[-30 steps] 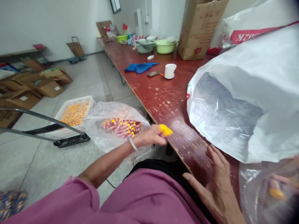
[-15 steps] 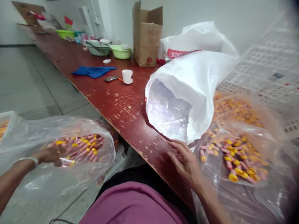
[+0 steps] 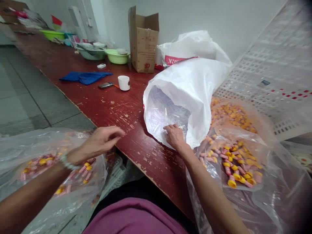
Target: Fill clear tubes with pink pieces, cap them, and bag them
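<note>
My right hand [image 3: 175, 136] reaches into the mouth of a big white plastic sack [image 3: 195, 87] lying on the red wooden table [image 3: 107, 107]; its fingers curl on the clear contents inside, and what they hold is hidden. My left hand [image 3: 103, 139] hovers over the table's near edge, fingers stretched out and empty. Below it hangs a clear bag [image 3: 48, 165] with pink tubes with yellow caps. Another clear bag [image 3: 239, 162] of the same tubes lies on the table by my right forearm.
A white cup [image 3: 124, 82], a phone [image 3: 105, 85] and a blue cloth [image 3: 85, 77] lie further along the table. A cardboard box [image 3: 143, 39], green basins [image 3: 116, 56] and a second white sack [image 3: 190, 48] stand behind. A white plastic crate [image 3: 270, 78] leans at the right.
My left hand came out of the clear bag at the left, empty, and rose toward the table edge. My right hand moved from the table into the white sack's mouth.
</note>
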A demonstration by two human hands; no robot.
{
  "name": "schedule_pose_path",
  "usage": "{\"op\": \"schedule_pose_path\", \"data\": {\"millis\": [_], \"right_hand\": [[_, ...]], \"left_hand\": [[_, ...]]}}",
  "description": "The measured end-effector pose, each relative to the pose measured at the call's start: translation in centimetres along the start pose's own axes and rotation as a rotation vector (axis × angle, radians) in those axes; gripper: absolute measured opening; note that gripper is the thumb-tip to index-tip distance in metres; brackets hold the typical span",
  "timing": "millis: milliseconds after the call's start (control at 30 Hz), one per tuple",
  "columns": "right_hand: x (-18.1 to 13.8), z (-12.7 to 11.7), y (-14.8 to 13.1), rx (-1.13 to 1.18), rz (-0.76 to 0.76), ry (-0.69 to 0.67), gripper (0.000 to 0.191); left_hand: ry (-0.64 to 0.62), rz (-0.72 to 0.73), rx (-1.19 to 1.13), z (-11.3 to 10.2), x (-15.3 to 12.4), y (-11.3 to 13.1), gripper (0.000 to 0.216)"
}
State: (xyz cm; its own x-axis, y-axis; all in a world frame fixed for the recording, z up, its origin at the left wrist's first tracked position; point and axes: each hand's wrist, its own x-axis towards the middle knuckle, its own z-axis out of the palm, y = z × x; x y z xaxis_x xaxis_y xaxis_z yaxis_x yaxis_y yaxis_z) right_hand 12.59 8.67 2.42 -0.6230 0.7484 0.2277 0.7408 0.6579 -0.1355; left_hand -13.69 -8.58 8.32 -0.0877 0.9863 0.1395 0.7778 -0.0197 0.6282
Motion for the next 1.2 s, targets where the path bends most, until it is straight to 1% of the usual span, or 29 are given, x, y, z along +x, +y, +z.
{"op": "schedule_pose_path", "data": {"millis": [33,67,100,133,167,233,300,333,433,500,600,700,767,833,900,1000,1067,1133,1200], "right_hand": [[0.2,0.1,-0.3,-0.003,0.005,-0.012,0.033],[0.3,0.3,-0.4,-0.001,0.012,-0.013,0.031],[0.3,0.4,-0.4,0.002,0.02,-0.012,0.029],[0.2,0.4,-0.3,0.008,0.029,-0.006,0.027],[0.1,0.5,-0.2,0.018,0.038,0.003,0.025],[-0.2,0.4,0.3,0.036,0.061,0.032,0.022],[-0.7,0.1,0.8,0.1,0.099,0.095,0.023],[-1.0,-0.1,1.0,0.175,0.132,0.145,0.024],[-2.4,-1.3,1.4,0.5,0.254,0.284,0.027],[-3.6,-2.3,1.4,0.638,0.307,0.288,0.031],[-5.7,-3.4,0.9,0.657,0.359,0.267,0.034],[-7.3,-3.8,0.3,0.658,0.365,0.254,0.028],[-8.1,-3.6,0.0,0.721,0.369,0.199,0.025],[-8.6,-3.2,-0.2,0.84,0.407,0.169,0.028],[-8.9,-2.8,-0.3,0.986,0.449,0.194,0.034],[-9.3,-2.5,0.0,1.153,0.489,0.257,0.036],[-9.6,-2.6,0.2,1.199,0.527,0.268,0.036],[-10.1,-2.9,0.6,1.185,0.553,0.265,0.038],[-10.5,-3.1,0.8,1.137,0.54,0.268,0.039]], "left_hand": [[-0.035,0.177,0.064,1.4,2.0,1.1,0.024],[-0.006,0.287,0.129,2.8,4.0,2.0,0.03],[-0.001,0.364,0.201,4.1,6.0,2.6,0.035],[-0.016,0.407,0.277,5.4,7.8,2.9,0.039],[-0.037,0.421,0.346,6.5,9.6,3.1,0.04],[-0.097,0.395,0.454,8.3,12.4,3.0,0.038],[-0.137,0.352,0.503,9.2,14.4,2.6,0.036],[-0.148,0.337,0.51,9.4,15.0,2.3,0.036],[-0.162,0.319,0.509,9.2,16.1,1.2,0.042],[-0.159,0.301,0.513,8.7,16.4,0.1,0.045],[-0.159,0.282,0.523,7.8,16.7,-1.4,0.045],[-0.199,0.293,0.541,7.5,16.8,-2.2,0.047],[-0.232,0.297,0.564,7.6,17.0,-2.0,0.05],[-0.252,0.291,0.594,8.0,17.4,-1.5,0.052],[-0.257,0.277,0.626,8.4,17.9,-1.0,0.049],[-0.236,0.271,0.668,8.6,18.7,-0.6,0.035],[-0.216,0.294,0.687,8.4,19.1,-0.5,0.026],[-0.198,0.331,0.702,8.1,19.1,-0.4,0.02],[-0.155,0.39,0.693,7.9,18.9,-0.2,0.019]]}}
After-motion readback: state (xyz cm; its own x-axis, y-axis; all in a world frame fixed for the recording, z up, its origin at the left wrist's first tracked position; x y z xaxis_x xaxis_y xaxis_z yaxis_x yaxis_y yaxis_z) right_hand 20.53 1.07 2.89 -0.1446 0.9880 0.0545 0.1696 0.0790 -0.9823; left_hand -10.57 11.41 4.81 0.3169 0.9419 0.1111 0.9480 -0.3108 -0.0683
